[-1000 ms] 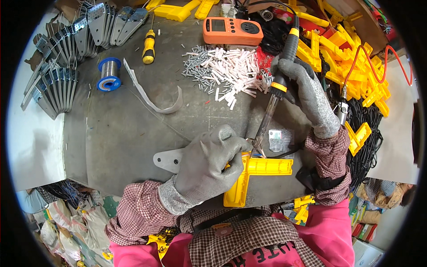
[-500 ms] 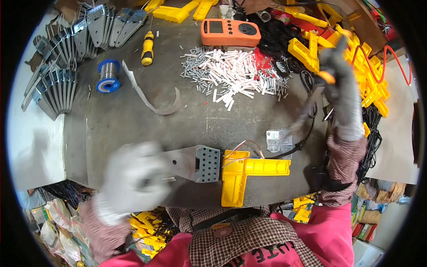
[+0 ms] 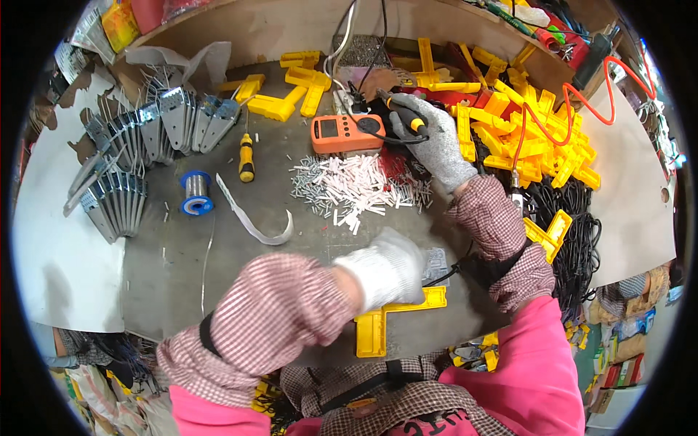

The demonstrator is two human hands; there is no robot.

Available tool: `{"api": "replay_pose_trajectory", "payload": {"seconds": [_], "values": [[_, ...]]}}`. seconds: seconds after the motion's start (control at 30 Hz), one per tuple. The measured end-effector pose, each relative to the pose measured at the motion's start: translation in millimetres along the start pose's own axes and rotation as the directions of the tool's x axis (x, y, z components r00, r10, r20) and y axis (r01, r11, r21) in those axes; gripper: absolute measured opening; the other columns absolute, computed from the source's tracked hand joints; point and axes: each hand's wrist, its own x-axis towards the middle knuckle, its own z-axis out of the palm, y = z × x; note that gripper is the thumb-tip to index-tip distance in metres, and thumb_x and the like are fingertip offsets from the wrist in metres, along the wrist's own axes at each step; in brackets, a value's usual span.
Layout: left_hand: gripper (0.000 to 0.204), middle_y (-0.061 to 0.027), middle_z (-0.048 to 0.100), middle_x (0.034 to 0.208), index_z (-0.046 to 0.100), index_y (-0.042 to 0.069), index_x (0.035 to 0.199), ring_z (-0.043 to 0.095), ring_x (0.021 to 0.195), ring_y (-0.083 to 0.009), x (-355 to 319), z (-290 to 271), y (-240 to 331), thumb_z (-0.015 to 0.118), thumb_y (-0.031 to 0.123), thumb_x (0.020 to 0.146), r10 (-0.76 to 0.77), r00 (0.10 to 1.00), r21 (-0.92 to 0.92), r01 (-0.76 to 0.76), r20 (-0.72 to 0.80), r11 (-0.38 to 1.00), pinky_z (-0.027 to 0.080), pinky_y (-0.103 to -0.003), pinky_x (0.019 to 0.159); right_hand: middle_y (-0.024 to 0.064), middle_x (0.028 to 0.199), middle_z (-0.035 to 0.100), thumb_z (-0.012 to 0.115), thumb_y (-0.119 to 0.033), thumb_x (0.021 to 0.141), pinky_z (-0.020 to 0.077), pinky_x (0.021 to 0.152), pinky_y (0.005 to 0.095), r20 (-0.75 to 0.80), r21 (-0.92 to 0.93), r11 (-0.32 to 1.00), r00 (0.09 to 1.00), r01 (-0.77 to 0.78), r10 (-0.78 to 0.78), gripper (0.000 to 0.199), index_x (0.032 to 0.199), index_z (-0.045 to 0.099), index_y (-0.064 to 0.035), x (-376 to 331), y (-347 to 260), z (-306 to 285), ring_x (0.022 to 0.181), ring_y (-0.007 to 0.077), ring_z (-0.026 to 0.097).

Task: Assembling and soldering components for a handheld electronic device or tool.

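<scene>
My right hand (image 3: 438,142), in a grey glove, is closed around a tool with a black-and-orange handle (image 3: 408,115) that looks like a soldering iron. It is held beside the orange meter (image 3: 346,134), its front end toward a brownish block at the back. My left hand (image 3: 389,267), in a white glove, is over the upper part of a yellow L-shaped plastic housing (image 3: 371,336) near the front edge. Motion blurs this hand and its fingers are hidden. A small clear-grey piece (image 3: 436,263) lies just beyond the housing, beside a black cable (image 3: 445,276).
White and metallic small pieces (image 3: 349,185) are piled mid-table. To the left lie a solder spool (image 3: 195,193), a yellow screwdriver (image 3: 246,158), a curled pale strip (image 3: 251,225) and metal blades (image 3: 120,200). Yellow housings (image 3: 538,138), black cables (image 3: 567,218) and a red coiled hose (image 3: 566,131) crowd the right.
My left hand has moved right onto the yellow housing. The right hand has gone from the right side toward the meter. The perforated metal blade beside the housing no longer shows. The view has shifted.
</scene>
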Motion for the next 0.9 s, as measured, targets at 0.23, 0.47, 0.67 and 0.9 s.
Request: {"api": "replay_pose_trajectory", "payload": {"seconds": [0.23,0.47,0.67,0.9], "values": [[0.046,-0.0212,0.07,0.1,0.066,0.002,0.114,0.069,0.094,-0.0358,14.0,5.5,-21.8,0.068,0.026,0.075,-0.023,0.903,0.035,0.009,0.428,0.999,0.054,-0.044,0.085,0.0148,0.099,0.072,0.072,-0.006,0.084,0.0562,0.08,0.0333,-0.073,0.08,0.991,0.991,-0.107,0.112,0.028,0.111,0.068,-0.003,-16.1,-25.1,-15.1,0.088,0.0261,0.072],[0.03,-0.0132,0.07,0.091,0.068,0.005,0.105,0.069,0.084,-0.0267,0.5,2.4,-21.8,0.071,0.021,0.08,0.004,0.996,-0.506,0.039,0.084,0.862,0.053,-0.037,0.078,0.0169,0.104,0.059,0.057,-0.005,0.086,0.0555,0.076,0.0438,0.261,-0.641,0.756,0.964,0.131,0.054,0.05,0.135,0.051,-0.012,9.7,40.6,1.6,0.085,0.0326,0.067],[0.014,-0.0091,0.067,0.081,0.067,0.005,0.09,0.065,0.076,-0.0239,-57.2,4.8,-19.5,0.074,0.008,0.079,-0.288,0.91,-0.65,0.026,-0.3,0.76,0.05,-0.038,0.075,0.019,0.095,0.068,0.053,-0.02,0.099,0.0548,0.07,0.0432,0.872,0.166,0.864,0.479,-0.476,0.097,0.022,0.114,0.066,-0.0094,-41.9,-116.1,-95.5,0.082,0.0372,0.068],[0.022,-0.0052,0.065,0.084,0.061,0.01,0.089,0.06,0.091,-0.0308,-55.1,41.2,-5.8,0.078,0.01,0.074,-0.087,0.758,-0.257,-0.108,-0.646,0.96,0.044,-0.041,0.09,0.0135,0.097,0.068,0.062,-0.02,0.093,0.0498,0.082,0.0343,0.878,0.109,0.861,0.455,-0.496,0.151,0.026,0.11,0.066,-0.0006,-107.7,-108.9,-88.8,0.092,0.0218,0.064]]}}
